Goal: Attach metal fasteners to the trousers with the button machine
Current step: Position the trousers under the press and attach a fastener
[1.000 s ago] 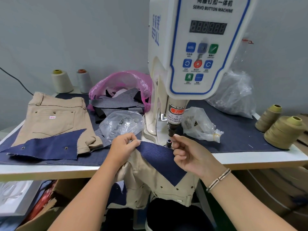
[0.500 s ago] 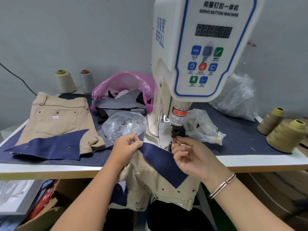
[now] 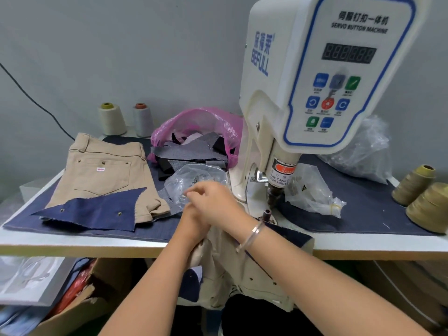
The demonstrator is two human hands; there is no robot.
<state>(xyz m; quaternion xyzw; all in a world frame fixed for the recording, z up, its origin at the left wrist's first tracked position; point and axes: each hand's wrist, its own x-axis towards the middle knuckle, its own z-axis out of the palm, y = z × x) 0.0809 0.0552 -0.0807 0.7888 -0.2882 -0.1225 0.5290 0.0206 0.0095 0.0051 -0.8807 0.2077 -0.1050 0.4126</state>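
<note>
The white servo button machine (image 3: 315, 93) stands on the table, its punch (image 3: 274, 197) above the lower die (image 3: 266, 212). Beige trousers (image 3: 225, 265) with a navy cloth patch (image 3: 293, 236) hang over the table's front edge under the die. My right hand (image 3: 213, 200) reaches left across my body, its loosely bent, blurred fingers over a clear bag of metal fasteners (image 3: 191, 178); nothing shows in them. My left hand (image 3: 190, 220) lies beneath it at the trousers' top edge, its fingers hidden.
Another beige pair (image 3: 104, 170) and a navy scrap with eyelets (image 3: 97, 209) lie on the left. A pink bag of grey scraps (image 3: 194, 132), more clear bags (image 3: 312, 190), and thread cones (image 3: 412, 185) surround the machine. Boxes sit under the table.
My right hand has left the die and swung left over my left hand toward the fastener bag. The camera view has shifted closer and leftward.
</note>
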